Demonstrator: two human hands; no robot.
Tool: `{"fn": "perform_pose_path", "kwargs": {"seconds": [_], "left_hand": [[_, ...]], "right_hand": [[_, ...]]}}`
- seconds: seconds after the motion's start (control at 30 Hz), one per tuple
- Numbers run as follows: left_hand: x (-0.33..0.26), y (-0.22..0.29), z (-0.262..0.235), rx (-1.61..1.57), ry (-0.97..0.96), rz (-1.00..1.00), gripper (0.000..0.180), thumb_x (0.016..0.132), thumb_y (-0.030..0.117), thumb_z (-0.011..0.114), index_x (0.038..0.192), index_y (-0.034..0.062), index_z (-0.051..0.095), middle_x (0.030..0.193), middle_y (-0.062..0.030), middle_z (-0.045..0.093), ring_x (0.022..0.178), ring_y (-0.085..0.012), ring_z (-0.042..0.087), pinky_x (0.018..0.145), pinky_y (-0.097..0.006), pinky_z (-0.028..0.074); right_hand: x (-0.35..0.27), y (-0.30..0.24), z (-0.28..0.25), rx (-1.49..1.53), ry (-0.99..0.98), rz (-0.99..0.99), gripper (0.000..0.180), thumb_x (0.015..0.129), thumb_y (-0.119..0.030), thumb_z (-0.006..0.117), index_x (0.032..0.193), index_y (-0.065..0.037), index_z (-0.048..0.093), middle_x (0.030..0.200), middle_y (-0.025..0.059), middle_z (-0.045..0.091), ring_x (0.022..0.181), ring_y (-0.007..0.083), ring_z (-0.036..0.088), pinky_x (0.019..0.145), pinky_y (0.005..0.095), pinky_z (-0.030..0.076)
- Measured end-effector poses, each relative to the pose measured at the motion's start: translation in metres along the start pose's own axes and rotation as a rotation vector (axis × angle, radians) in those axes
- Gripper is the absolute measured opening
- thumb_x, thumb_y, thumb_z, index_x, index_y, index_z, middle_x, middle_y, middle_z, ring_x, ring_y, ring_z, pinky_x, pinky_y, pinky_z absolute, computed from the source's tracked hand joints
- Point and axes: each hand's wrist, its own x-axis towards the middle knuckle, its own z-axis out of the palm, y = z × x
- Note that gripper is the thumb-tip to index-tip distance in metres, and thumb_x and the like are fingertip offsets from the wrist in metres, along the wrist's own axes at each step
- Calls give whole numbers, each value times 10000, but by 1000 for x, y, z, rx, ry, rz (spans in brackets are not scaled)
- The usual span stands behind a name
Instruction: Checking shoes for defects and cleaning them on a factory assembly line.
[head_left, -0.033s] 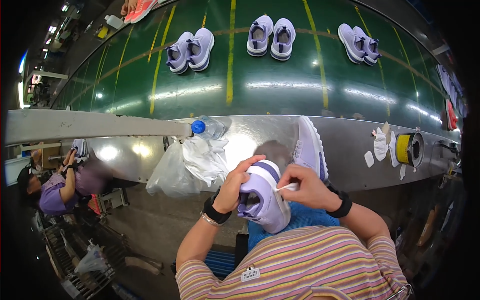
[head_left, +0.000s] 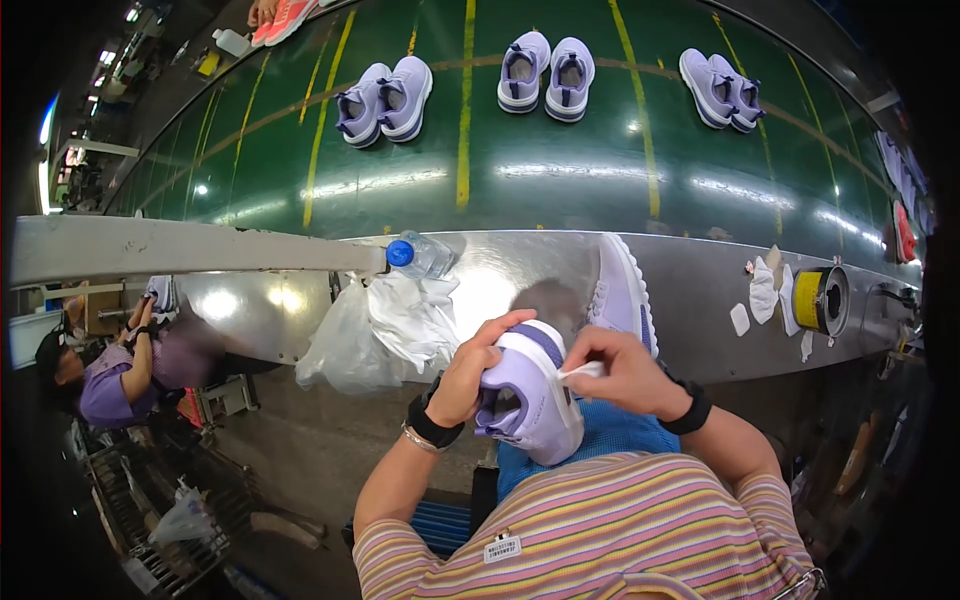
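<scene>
A lavender sneaker is tilted over my lap, its padded collar opening toward my left side. My left hand is closed around its heel end, thumb and fingers on the white and purple sole. A small piece of white cloth is pinched in my right hand, its tip at the shoe's side near the sole edge. Just beyond my right hand, another lavender sneaker lies on its side on the metal ledge, its white sole facing right.
On the green belt stand several pairs of lavender sneakers. A blue-capped bottle and plastic bag with white cloths sit left. White scraps and a yellow-banded tin lie right. Another person works at far left.
My right hand with the cloth has shifted slightly to the right along the shoe's side. My left hand keeps its hold, and the whole view has moved a little.
</scene>
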Motion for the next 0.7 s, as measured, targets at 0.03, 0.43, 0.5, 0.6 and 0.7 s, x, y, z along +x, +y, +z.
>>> {"fn": "perform_pose_path", "kwargs": {"seconds": [0.03, 0.43, 0.5, 0.6, 0.7], "left_hand": [[-2, 6, 2, -7, -67, 18, 628, 747, 227, 414, 1314, -35, 345, 1160, -156, 524, 1039, -211, 540, 913, -302, 413], [-8, 20, 5, 127, -113, 99, 660, 774, 193, 434, 1373, -2, 236, 1212, -123, 414, 1143, -188, 395, 984, -296, 294], [-6, 18, 4, 112, -127, 80, 682, 780, 204, 461, 1381, 2, 209, 1214, -124, 407, 1154, -190, 383, 990, -299, 287], [-6, 17, -2, 176, -130, 89, 731, 780, 253, 544, 1386, 21, 208, 1215, -126, 415, 1144, -193, 410, 977, -301, 317], [-6, 22, -25, -93, -124, 0, 835, 759, 320, 646, 1406, 59, 187, 1196, -130, 467, 1083, -194, 498, 924, -290, 395]], "right_hand": [[-1, -4, -7, 192, 0, 106, 97, 753, -40, 638, 830, -35, 579, 816, 11, 575, 738, 74, 532, 665, 215, 425], [17, -44, 10, 159, 12, -91, 88, 827, -57, 604, 906, -17, 604, 832, 14, 566, 812, 77, 540, 695, 215, 439], [30, -51, 16, -189, 25, -260, 107, 807, -91, 609, 877, -9, 614, 833, 73, 568, 827, 147, 549, 726, 269, 438], [37, -28, 17, -285, -5, -220, 84, 806, -82, 608, 873, -32, 615, 854, 49, 554, 838, 128, 510, 725, 249, 400], [25, -2, 2, 41, -50, -60, 73, 830, -85, 591, 864, -23, 604, 834, 36, 563, 767, 113, 528, 697, 241, 430]]}}
